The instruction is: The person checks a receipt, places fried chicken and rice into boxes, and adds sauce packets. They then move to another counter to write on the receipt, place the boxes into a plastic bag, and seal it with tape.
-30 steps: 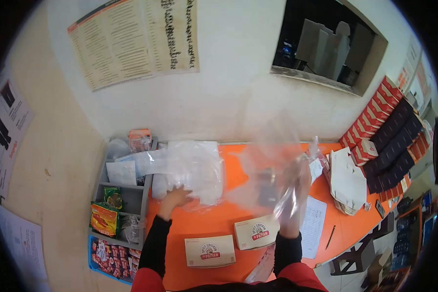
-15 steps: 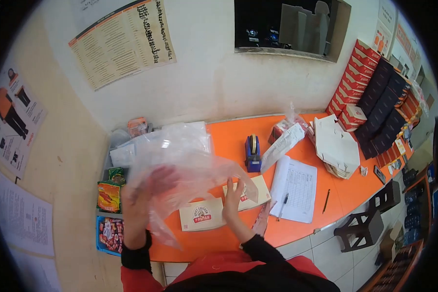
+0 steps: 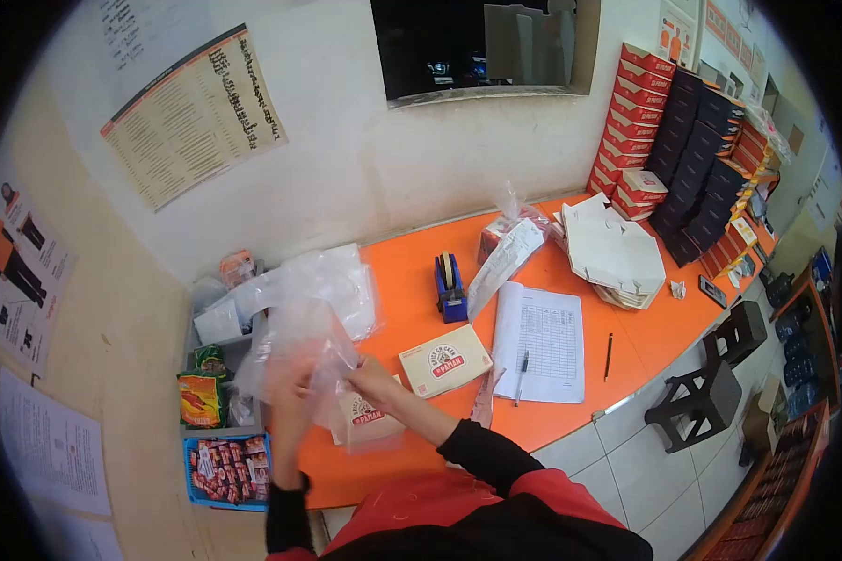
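We held a clear plastic bag (image 3: 309,348) up in front of us, over the left part of the orange counter (image 3: 407,276), between our two hands. Our right hand (image 3: 372,379) came in from the lower right, its forearm slanting up and leftward, the black sleeve (image 3: 491,453) ending at the wrist; its fingers were pinched together on the bag's right side. Our left hand (image 3: 292,385) stood opposite — its forearm nearly upright, rising from the bottom of the view — and was blurred behind or within the film, so we could not tell how far its fingers were closed.

The bag's lower part hung over the nearer printed box (image 3: 370,418), partly veiling it. The other printed box (image 3: 446,361) lay just to the right, with the blue tape dispenser (image 3: 450,288) beyond it. Behind the bag lay a pile of clear bags (image 3: 351,290), with the grey organizer (image 3: 237,348) to its left and the blue basket (image 3: 193,486) nearer us.
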Tool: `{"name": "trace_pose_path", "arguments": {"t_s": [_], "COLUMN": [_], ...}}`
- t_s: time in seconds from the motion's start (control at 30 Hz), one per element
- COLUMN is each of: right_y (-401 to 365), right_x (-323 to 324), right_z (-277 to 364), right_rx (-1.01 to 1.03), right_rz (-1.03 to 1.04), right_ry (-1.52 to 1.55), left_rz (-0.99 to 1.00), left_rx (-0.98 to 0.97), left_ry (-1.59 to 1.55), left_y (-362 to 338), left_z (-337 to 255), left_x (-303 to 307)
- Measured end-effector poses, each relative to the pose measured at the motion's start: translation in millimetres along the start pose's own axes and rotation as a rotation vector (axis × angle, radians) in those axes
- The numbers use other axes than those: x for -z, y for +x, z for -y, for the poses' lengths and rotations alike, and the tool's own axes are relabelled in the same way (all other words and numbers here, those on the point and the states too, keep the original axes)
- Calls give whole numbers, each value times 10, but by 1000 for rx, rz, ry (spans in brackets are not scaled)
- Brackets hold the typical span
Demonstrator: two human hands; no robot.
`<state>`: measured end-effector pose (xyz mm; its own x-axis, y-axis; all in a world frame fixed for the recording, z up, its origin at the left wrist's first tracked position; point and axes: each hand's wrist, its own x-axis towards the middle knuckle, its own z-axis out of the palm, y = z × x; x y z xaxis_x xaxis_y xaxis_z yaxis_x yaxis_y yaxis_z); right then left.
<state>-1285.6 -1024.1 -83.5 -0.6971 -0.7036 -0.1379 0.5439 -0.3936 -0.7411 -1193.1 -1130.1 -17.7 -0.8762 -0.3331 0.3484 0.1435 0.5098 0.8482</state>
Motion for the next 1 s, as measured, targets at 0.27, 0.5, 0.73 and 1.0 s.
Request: {"name": "trace_pose_path", "arguments": {"t_s": [0.27, 0.5, 0.73, 1.0], "right_y": [177, 293, 810, 718], "right_x": [1260, 748, -86, -84], "right_z": [27, 554, 486, 1628], "right_rx": [5, 412, 1066, 1679], "right_rz": [-254, -544, 74, -340], "right_ry": [-335, -698, -1459, -1376], "left_rz": [80, -372, -244, -666], "left_rx": [421, 73, 22, -679], "left_ry": [-1028, 353, 824, 708], "left_y": [-231, -268, 530, 449], "left_z": [505, 157, 764, -13], "left_x": [400, 401, 278, 1335]}}
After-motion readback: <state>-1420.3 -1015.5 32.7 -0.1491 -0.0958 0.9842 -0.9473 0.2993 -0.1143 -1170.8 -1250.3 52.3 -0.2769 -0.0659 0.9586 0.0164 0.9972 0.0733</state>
